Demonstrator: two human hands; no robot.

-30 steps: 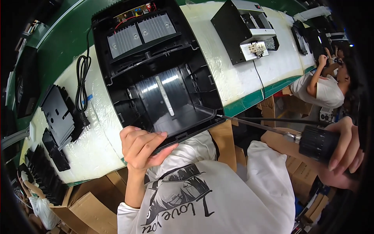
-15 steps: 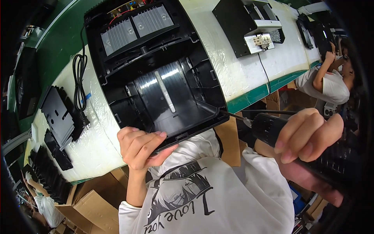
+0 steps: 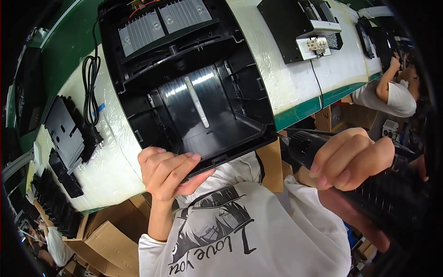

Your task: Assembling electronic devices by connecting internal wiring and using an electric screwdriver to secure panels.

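Observation:
A large black plastic housing (image 3: 251,150) lies open-side up across the table edge, its near end by my body. At its far end sit two finned silver heat sinks (image 3: 141,38). My left hand (image 3: 168,173) grips the near rim, fingers on top and thumb beneath. Closed around a black electric screwdriver (image 3: 302,144), my right hand (image 3: 353,159) is to the right of the housing. The bit points left at the housing's near right corner; whether it touches a screw there I cannot tell.
A coiled black power cord (image 3: 91,92) and black plates (image 3: 67,134) lie left. To the far right stands a black metal case (image 3: 281,32) with a terminal block (image 3: 317,46). A cardboard box (image 3: 110,244) is below left. Another person (image 3: 397,97) works at right.
My right hand and the screwdriver have moved slightly left, closer to the housing corner. The housing appears shifted a little in view. My left hand keeps its grip on the rim.

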